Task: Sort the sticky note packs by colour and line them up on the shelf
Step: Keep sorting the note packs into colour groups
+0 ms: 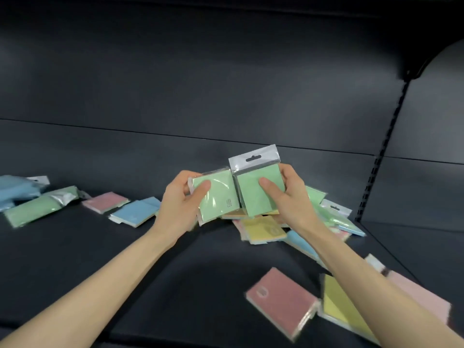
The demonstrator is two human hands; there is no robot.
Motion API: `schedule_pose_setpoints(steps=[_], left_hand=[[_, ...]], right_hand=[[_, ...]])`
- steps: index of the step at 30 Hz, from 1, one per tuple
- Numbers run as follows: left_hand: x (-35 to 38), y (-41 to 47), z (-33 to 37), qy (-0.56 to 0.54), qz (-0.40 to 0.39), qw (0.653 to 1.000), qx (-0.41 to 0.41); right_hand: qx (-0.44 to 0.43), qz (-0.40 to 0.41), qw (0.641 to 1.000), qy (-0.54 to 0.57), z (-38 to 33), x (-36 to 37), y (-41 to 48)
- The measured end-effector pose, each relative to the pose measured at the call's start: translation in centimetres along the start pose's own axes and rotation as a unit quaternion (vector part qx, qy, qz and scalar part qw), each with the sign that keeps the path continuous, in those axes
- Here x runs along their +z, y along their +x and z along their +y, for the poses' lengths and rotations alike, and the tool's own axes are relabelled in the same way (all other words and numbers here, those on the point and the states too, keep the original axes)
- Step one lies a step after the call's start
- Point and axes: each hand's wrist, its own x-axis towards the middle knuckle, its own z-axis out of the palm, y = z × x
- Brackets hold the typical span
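My left hand [179,205] grips a green sticky note pack [221,194], thumb pressed on its face. My right hand [288,194] holds a second green pack [251,194] with a clear hang tab on top. The two packs are side by side, edges touching, raised above the dark shelf [75,259]. Under my hands lies a loose pile of packs [266,231] in yellow, blue and green. At the left lie a green pack [37,209], a pink pack [105,202] and a blue pack [135,213].
A pink pack [281,301] lies near the front edge, with a yellow pack [339,307] and a pale pink pack [421,297] to its right. Blue packs [17,189] sit at the far left. A slotted upright [381,151] bounds the bay on the right.
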Motion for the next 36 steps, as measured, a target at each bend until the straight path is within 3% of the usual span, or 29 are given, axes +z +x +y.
schedule_pose_setpoints(steps=[7,14,20,23,27,31,36], left_hand=[[-10.6,2.5,-3.9,0.073,-0.05,0.996,-0.033],[-11.1,4.6,-7.2,0.111,-0.202,0.966,-0.116],[-10.6,4.8,-7.9,0.38,-0.195,0.904,-0.018],[-10.8,4.6,-8.3,0.448,-0.207,0.869,0.03],[-11.2,3.9,-8.5,0.415,-0.212,0.883,0.042],[-13.1,3.8,-7.4,0.346,-0.151,0.923,0.071],[-16.7,4.8,-6.2,0.187,-0.148,0.971,-0.001]], right_hand=[[0.021,-0.004,0.999,-0.036,-0.4,11.0,0.8],[0.065,0.034,0.992,-0.1,-0.2,12.7,-0.1],[0.086,0.022,0.989,-0.119,0.1,13.0,-0.1],[0.079,0.016,0.99,-0.116,-0.1,13.6,0.3],[0.071,0.007,0.992,-0.105,-0.5,14.2,0.9],[0.062,-0.014,0.995,-0.082,-0.8,15.6,1.5],[0.069,-0.054,0.996,-0.011,-1.7,19.5,2.6]])
